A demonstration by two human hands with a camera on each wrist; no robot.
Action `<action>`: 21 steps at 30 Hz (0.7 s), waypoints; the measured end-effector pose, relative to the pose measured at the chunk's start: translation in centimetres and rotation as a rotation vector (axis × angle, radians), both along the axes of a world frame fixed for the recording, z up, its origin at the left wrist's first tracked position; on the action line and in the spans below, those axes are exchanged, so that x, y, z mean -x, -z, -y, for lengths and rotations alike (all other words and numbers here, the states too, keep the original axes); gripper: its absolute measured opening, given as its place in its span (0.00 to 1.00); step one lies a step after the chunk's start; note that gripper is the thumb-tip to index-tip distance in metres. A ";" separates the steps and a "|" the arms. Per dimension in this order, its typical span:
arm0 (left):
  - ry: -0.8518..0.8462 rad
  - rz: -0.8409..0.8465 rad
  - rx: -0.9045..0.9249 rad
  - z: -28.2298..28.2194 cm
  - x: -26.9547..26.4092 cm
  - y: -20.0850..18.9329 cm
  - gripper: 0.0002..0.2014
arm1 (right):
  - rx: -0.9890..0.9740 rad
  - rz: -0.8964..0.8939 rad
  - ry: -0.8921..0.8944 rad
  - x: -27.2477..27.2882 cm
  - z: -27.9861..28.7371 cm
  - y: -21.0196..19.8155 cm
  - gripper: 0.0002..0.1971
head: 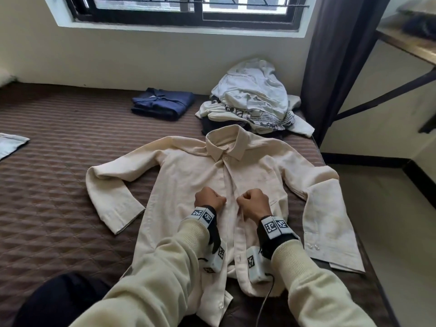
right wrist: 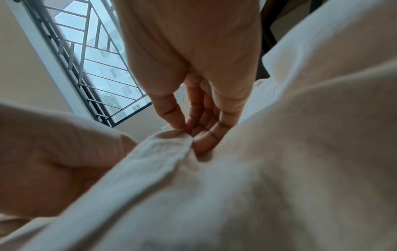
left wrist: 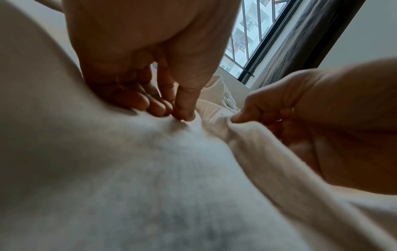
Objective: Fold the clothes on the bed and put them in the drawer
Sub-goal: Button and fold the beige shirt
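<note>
Now both hands (head: pixel 232 201) pinch cream shirt (head: pixel 188 171) placket.

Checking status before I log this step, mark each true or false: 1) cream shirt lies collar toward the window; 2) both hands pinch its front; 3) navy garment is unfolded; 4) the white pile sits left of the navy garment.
1) The cream shirt lies collar toward the window: true.
2) The left hand and right hand pinch its front: true.
3) The navy garment is unfolded: false, it is folded.
4) The white pile sits left of it: false, right.
</note>
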State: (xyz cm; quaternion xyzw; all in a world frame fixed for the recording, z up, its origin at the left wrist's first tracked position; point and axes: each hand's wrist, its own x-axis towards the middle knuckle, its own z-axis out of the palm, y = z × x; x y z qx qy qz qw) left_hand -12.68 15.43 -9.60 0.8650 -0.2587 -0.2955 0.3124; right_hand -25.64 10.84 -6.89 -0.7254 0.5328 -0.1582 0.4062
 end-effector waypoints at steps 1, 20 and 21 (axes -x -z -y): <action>0.004 0.008 -0.018 0.2 0.1 0.0 0.10 | 0.011 0.015 -0.008 0.1 -0.2 0.0 0.08; 0.150 -0.169 0.087 -0.5 -0.4 1.3 0.20 | -0.412 0.401 0.087 -1.4 0.3 3.5 0.08; 0.160 -0.176 0.093 -0.5 -0.5 1.3 0.20 | -0.404 0.374 0.097 -1.6 0.3 3.5 0.09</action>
